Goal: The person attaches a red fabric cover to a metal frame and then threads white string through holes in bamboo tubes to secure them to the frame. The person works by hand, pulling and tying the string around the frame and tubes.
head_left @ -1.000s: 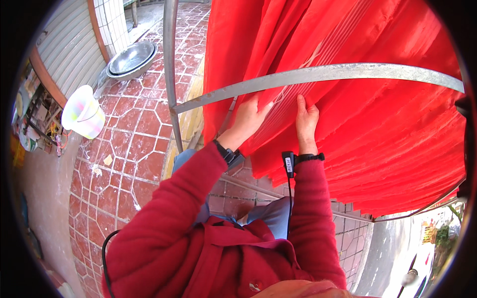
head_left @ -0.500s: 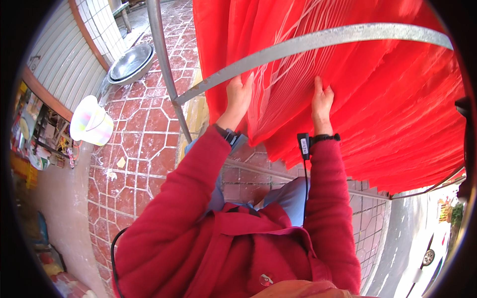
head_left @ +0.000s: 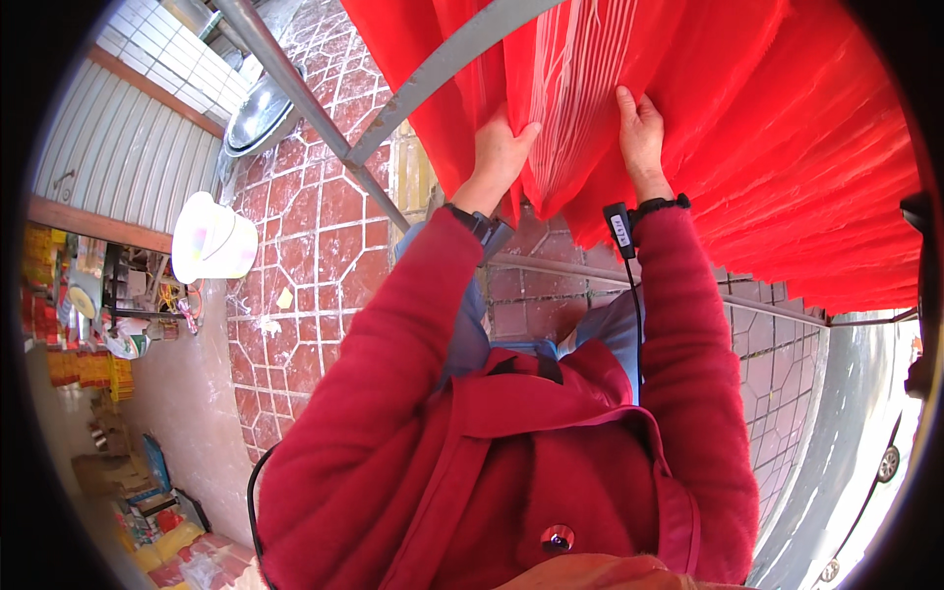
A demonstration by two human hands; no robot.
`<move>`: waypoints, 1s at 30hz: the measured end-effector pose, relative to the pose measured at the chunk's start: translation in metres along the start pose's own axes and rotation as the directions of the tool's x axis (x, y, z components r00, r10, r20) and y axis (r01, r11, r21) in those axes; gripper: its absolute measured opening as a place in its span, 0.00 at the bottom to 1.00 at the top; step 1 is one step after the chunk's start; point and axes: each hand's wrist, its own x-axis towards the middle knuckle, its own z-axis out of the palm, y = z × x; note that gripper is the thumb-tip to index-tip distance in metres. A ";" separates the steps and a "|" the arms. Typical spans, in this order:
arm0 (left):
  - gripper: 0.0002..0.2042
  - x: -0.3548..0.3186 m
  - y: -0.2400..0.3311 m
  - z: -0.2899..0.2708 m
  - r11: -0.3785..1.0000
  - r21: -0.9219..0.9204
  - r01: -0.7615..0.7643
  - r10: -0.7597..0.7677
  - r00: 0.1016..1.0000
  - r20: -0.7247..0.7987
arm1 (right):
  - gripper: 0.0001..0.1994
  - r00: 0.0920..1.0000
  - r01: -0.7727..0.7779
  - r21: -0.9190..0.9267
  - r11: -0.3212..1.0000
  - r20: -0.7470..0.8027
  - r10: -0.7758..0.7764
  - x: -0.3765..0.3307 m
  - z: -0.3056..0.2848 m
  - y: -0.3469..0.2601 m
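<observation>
Long thin red sheets [head_left: 757, 147] hang in close, overlapping folds ahead of me; paper or cloth, I cannot tell. Between my hands, a bundle of them shows many pale edges [head_left: 580, 79] running side by side. My left hand [head_left: 500, 157] grips this bundle's left side, its thumb on the near face and most fingers hidden behind the folds. On the other side, my right hand [head_left: 643, 143] has its thumb and a finger showing against the red, the other fingers tucked out of sight. The sheets' lower ends dangle below both hands.
A grey metal frame [head_left: 295, 88] with a crossbar stands at the left of the sheets, and a low rail [head_left: 678, 290] passes beneath. On the red tiles at left are a white bucket [head_left: 221, 241] and a metal basin [head_left: 258, 118]. A road [head_left: 846, 393] lies at right.
Both hands have moved farther forward and slightly closer together, still on the sheets. The pale-edged bundle looks narrower between them. My view has shifted, so the crossbar sits farther left.
</observation>
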 end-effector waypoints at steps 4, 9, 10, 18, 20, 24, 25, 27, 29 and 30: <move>0.24 -0.011 -0.023 0.026 0.994 -0.077 0.077 -0.070 0.994 0.081 | 0.20 0.998 -0.051 -0.022 0.998 0.035 0.052 -0.023 0.008 0.042; 0.25 -0.021 -0.027 0.055 0.993 -0.113 -0.040 0.039 0.999 -0.013 | 0.24 0.980 -0.176 -0.010 0.984 0.098 0.176 -0.044 0.024 0.076; 0.25 -0.020 -0.027 0.059 0.991 -0.113 -0.068 0.064 0.997 -0.044 | 0.26 0.978 -0.188 -0.040 0.981 0.088 0.191 -0.045 0.029 0.080; 0.19 -0.001 -0.056 0.062 0.990 -0.117 0.073 -0.092 0.983 -0.158 | 0.15 0.943 -0.317 0.161 0.935 0.158 0.293 -0.046 0.041 0.093; 0.19 0.002 -0.067 0.056 0.997 -0.048 0.060 -0.069 0.975 -0.211 | 0.16 0.967 -0.253 0.179 0.951 0.039 0.250 -0.046 0.038 0.091; 0.21 0.011 -0.078 0.040 0.981 -0.085 0.172 -0.185 0.965 -0.188 | 0.18 0.977 -0.195 0.153 0.969 -0.057 0.206 -0.047 0.031 0.082; 0.21 0.011 -0.077 0.040 0.984 -0.122 0.128 -0.148 0.974 -0.171 | 0.18 0.980 -0.174 0.159 0.972 -0.068 0.186 -0.049 0.032 0.078; 0.21 0.008 -0.073 0.041 0.980 -0.194 0.052 -0.080 0.987 -0.140 | 0.20 0.974 -0.220 0.158 0.963 -0.011 0.224 -0.055 0.039 0.072; 0.21 0.007 -0.066 0.048 0.989 -0.147 0.017 -0.034 0.993 -0.113 | 0.24 0.979 -0.203 0.176 0.963 0.029 0.201 -0.061 0.052 0.067; 0.21 0.008 -0.062 0.052 0.994 -0.089 0.063 -0.072 0.992 -0.104 | 0.28 0.982 -0.189 0.093 0.978 0.046 0.186 -0.061 0.058 0.067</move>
